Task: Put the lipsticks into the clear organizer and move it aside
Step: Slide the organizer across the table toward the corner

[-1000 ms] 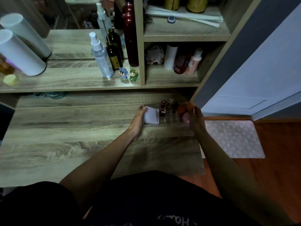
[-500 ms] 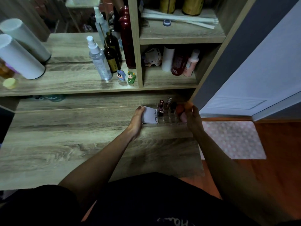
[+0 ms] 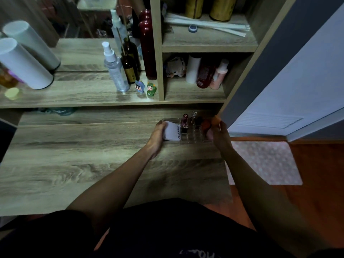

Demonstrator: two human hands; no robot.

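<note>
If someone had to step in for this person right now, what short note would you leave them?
Left hand: gripping the left end of the clear organizer, against a white box in it.
Right hand: gripping the right end, by some orange and pink items.
Organizer: on the desk, at the back right below the shelf.
Done: lipsticks stand upright in the slots; none lie loose on the desk.
Left: finish moving the organizer aside, then let go.

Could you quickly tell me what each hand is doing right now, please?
Left hand: closed on the left end of the organizer.
Right hand: closed on its right end.
</note>
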